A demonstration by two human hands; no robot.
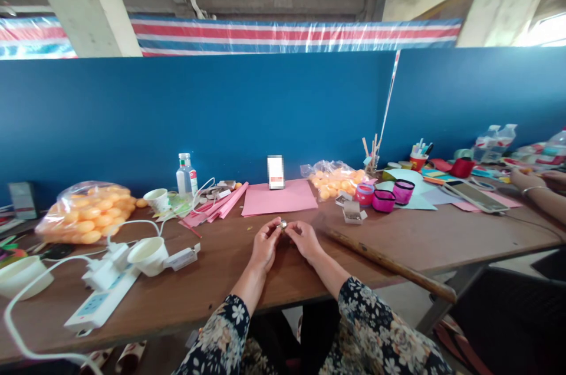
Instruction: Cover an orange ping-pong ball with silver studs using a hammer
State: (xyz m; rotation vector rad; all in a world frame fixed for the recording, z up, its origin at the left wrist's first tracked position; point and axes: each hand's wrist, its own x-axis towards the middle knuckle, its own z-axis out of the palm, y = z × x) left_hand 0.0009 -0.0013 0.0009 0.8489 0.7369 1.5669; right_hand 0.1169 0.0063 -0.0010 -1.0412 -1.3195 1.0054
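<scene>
Brown wooden table [212, 286] lies bare around both hands, left [265, 243] and right [303, 239], pinching one small metal piece [283, 224].

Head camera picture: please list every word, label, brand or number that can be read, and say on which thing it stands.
No text can be read.
Clear bottle: red and white label, too small to read.
White card standing behind the pink paper: blurred out.
Power strip: no readable marking.
Small object held between left hand and right hand: too small to tell.
</scene>
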